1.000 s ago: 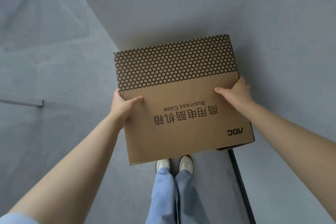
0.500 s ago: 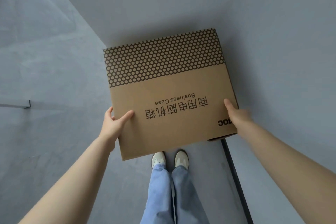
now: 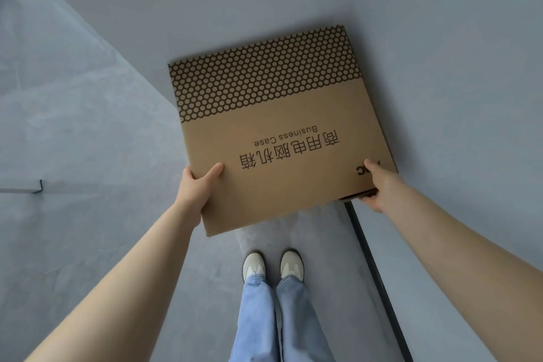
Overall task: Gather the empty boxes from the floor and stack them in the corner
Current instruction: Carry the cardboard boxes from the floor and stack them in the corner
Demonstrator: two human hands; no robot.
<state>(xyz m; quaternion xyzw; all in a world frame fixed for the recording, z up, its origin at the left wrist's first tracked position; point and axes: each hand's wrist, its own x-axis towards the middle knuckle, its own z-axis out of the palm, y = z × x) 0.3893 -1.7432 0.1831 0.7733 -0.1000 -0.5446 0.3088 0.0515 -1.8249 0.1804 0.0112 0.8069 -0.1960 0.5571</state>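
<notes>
A brown cardboard box (image 3: 279, 138) with a black honeycomb band and upside-down printed text sits low in the corner where two grey walls meet. Its far edge is close to the back wall and its right edge close to the right wall. My left hand (image 3: 199, 185) grips its near left edge, thumb on top. My right hand (image 3: 379, 185) holds the near right corner, fingers curled under the edge. Whether the box rests on the floor or on other boxes is hidden by the box itself.
My two feet in pale shoes (image 3: 273, 264) stand on the grey floor just in front of the box. A black strip (image 3: 373, 270) runs along the base of the right wall. A thin metal bracket (image 3: 36, 186) shows on the floor at the left.
The box has moved away from me and to the right, lower into the corner. Both hands slid from its side edges toward its near corners.
</notes>
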